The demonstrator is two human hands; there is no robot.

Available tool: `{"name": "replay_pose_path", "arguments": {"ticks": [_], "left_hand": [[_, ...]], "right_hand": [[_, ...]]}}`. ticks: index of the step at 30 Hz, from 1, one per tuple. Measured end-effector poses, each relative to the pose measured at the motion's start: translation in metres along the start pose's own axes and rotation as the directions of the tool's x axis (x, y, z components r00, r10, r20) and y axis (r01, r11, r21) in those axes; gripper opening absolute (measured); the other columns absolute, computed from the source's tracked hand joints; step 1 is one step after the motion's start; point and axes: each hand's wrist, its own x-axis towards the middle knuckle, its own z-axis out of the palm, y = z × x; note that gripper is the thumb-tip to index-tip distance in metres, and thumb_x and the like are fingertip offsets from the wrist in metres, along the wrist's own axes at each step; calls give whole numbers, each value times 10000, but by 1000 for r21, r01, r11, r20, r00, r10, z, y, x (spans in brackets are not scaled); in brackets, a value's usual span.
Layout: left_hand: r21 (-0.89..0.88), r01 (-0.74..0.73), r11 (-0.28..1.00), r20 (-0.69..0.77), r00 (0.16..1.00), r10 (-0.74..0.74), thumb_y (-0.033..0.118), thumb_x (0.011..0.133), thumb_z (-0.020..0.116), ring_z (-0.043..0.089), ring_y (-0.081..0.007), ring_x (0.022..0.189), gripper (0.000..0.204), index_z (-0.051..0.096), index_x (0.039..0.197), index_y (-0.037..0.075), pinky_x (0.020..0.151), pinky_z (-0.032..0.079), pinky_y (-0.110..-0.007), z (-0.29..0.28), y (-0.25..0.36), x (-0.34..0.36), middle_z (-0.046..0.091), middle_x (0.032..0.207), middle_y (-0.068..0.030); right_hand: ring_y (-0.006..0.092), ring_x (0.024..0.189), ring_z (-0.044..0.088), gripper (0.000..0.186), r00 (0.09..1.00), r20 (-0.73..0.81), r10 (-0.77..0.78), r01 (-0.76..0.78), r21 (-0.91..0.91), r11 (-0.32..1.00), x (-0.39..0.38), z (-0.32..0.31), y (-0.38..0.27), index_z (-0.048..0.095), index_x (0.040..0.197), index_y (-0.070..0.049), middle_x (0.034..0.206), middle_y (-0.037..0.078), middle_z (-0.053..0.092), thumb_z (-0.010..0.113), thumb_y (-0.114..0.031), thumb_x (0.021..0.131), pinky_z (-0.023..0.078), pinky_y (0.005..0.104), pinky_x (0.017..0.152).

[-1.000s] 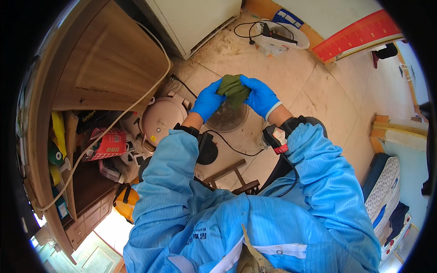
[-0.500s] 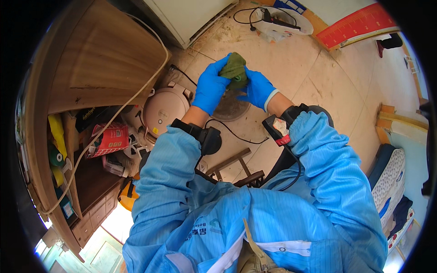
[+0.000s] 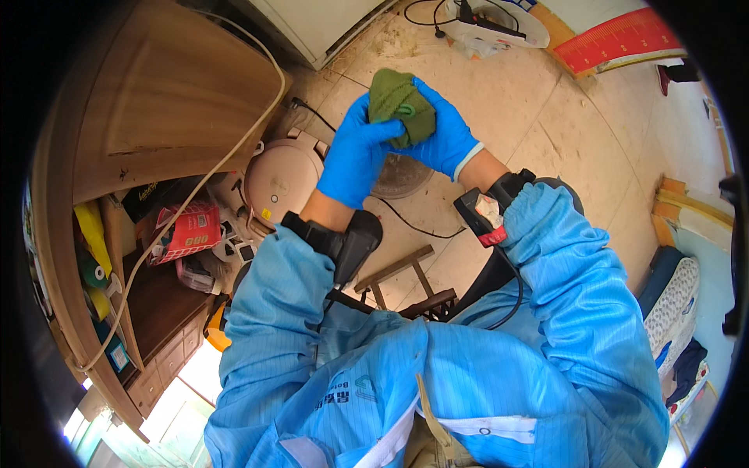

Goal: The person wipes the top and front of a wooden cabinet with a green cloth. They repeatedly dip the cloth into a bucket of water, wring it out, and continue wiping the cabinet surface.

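Both my hands wear blue gloves and hold a folded green cloth (image 3: 399,101) between them, up in front of me. My left hand (image 3: 355,156) grips its left and lower side, with the thumb laid across the front. On the cloth's right side my right hand (image 3: 449,136) is closed, its fingers partly hidden behind it. A small green loop shows on the cloth's front. Below the hands, a round grey plate-like thing (image 3: 403,178) lies on the floor, partly covered by my hands.
A round pinkish lidded appliance (image 3: 282,181) stands left of my hands, beside a wooden cabinet (image 3: 172,101) with packets inside. Black cord (image 3: 421,228) crosses the tiled floor. A wooden stool frame (image 3: 398,273) is near me. At the top lies a white bag (image 3: 499,30).
My hands have lifted the cloth slightly farther away. It has turned and shows a broader face, and my right fingers have moved from its side to behind and over its top edge.
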Motion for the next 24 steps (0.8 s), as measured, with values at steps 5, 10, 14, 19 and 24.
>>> {"name": "replay_pose_path", "arguments": {"ticks": [5, 10, 14, 19, 24], "left_hand": [[29, 37, 999, -59, 998, -35, -5, 839, 691, 564, -267, 1223, 594, 465, 1388, -20, 1048, 459, -376, 9, -10, -16, 570, 1344, -127], [493, 31, 869, -145, 988, 47, 131, 860, 752, 534, -241, 1256, 659, 446, 1433, 21, 1075, 425, -397, 11, -6, -26, 582, 1319, -108], [860, -88, 502, -71, 955, 288, 172, 760, 836, 466, -337, 1317, 894, 353, 1500, 36, 1058, 435, -429, 5, -2, -26, 427, 1452, -220], [935, -322, -150, 354, 811, 466, 195, 671, 909, 396, -438, 1378, 1169, 179, 1582, 140, 1071, 440, -500, 12, -7, -31, 229, 1572, -263], [924, -289, -252, 367, 855, 366, 181, 632, 929, 359, -489, 1387, 1261, 112, 1592, 171, 1076, 437, -491, 17, -11, -25, 193, 1578, -300]], "right_hand": [[264, 1160, 598, 431, 992, -110, -59, 64, 41, 997, 7, -7, -1, 563, 1358, -88, 1305, 118, 611, 556, -311, 989, 495, 385, 1005], [264, 1202, 583, 469, 986, -37, -161, 157, -92, 983, 13, -7, 0, 522, 1409, -67, 1352, 139, 583, 564, -186, 957, 488, 370, 1019], [276, 1216, 576, 492, 977, -22, -212, 202, -213, 956, 17, -7, 0, 508, 1424, -63, 1371, 150, 567, 553, -160, 943, 492, 377, 1019], [287, 1088, 637, 404, 987, -59, -147, 125, -284, 951, 15, -4, 4, 576, 1341, -61, 1253, 167, 630, 521, -174, 958, 544, 400, 921], [260, 910, 671, 341, 949, -263, -176, 33, -472, 881, 9, 10, 8, 648, 1210, -44, 1092, 161, 690, 495, -249, 984, 570, 388, 794]]}}
